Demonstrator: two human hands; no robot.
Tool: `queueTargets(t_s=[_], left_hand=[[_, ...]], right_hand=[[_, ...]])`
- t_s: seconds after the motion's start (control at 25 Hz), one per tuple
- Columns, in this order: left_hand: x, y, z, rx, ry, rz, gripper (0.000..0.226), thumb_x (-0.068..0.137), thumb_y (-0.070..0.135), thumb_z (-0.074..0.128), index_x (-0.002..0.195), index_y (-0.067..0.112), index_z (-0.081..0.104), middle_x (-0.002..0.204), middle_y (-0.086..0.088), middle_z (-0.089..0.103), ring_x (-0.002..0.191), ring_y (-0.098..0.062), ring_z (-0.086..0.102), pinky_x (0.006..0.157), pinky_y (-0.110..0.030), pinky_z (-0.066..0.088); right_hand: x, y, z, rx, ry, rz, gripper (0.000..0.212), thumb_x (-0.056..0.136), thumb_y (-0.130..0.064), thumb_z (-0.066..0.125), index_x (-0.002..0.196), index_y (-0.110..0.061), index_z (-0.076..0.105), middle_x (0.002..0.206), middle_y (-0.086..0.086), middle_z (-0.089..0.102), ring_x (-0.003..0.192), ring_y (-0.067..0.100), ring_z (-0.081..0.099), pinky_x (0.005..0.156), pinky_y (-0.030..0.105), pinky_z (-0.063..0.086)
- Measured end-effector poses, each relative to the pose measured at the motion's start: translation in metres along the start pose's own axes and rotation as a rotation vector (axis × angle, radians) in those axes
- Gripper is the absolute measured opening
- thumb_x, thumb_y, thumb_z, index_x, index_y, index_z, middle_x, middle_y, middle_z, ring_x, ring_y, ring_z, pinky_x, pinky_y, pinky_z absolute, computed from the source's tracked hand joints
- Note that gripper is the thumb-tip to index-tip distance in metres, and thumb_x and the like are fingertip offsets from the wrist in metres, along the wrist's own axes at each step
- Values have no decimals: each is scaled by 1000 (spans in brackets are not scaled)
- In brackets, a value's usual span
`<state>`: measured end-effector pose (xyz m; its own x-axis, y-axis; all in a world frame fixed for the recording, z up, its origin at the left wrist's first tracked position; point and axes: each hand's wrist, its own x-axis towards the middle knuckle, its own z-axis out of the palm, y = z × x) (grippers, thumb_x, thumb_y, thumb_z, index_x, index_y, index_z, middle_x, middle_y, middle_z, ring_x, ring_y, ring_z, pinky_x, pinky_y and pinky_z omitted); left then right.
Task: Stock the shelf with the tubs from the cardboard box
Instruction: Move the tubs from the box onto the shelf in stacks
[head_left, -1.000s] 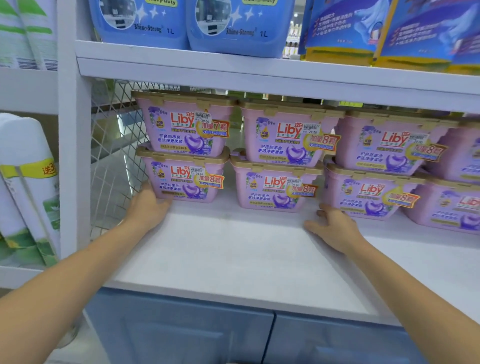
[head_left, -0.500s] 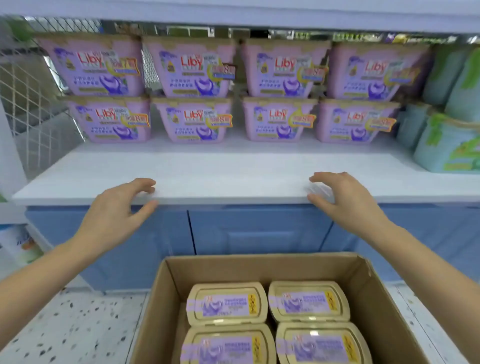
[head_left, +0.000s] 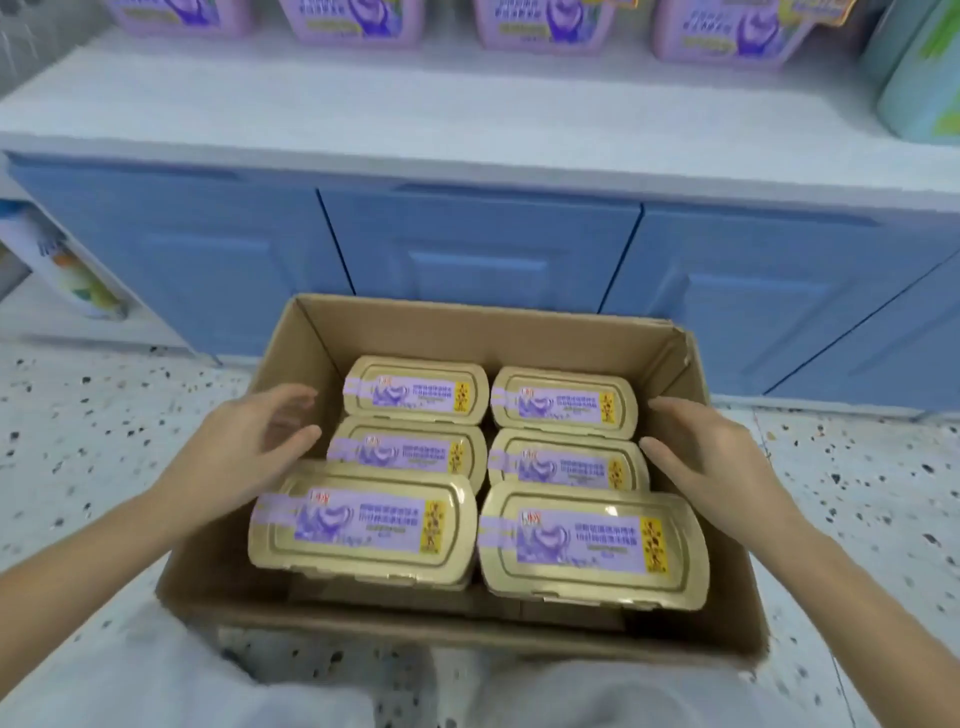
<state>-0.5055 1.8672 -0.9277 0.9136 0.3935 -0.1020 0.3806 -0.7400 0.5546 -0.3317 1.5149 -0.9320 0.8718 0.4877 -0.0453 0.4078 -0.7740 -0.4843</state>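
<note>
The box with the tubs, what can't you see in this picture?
- Head view: under the six gold-lidded tubs in the cardboard box, the lids hide any lower layer.
- Shelf tubs: the top edge cuts them off.
- Lid print: too small and blurred.
- Left hand: fingertips motion-blurred.

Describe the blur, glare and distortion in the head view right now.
Head view: motion blur smears the left hand and the shelf edge; soft glare patches sit on the near tub lids; wide-angle bending curves the cabinet doors; lighting is even, shadows faint.
</note>
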Motion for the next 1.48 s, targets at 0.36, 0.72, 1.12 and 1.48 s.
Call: queueTargets(t_s=[0.36,0.72,1.12,1.48], left_hand=[[-51,-28,37,-275,-138,-574,47,81,46,58,119,19,52,116,-8,63,106,-29,60,85,-39,49],[-48,-51,52,-622,-157,-707,38,88,40,54,96,6,70,96,-10,75,96,-26,67,85,-39,55],[-44,-42,46,-691,-103,-681,33,90,32,53,74,7,68,59,2,73,78,-27,66,54,-27,59],[-35,-11,7,-670,50,-529,34,92,30,51,80,2,65,74,-8,70,65,-23,68,47,-21,56]], right_hand=[[-54,11,35,198,-106,255,53,88,-24,58,136,-13,40,122,6,60,109,23,55,86,31,42],[-78,15,52,388,-71,638,27,88,-36,54,91,-10,51,79,0,55,83,25,52,60,30,36],[-79,4,41,408,-62,626,33,92,-32,50,70,-8,59,64,7,58,62,20,52,56,30,37],[-64,-6,19,276,174,523,45,93,-28,47,68,7,58,69,30,60,63,34,48,55,35,33]])
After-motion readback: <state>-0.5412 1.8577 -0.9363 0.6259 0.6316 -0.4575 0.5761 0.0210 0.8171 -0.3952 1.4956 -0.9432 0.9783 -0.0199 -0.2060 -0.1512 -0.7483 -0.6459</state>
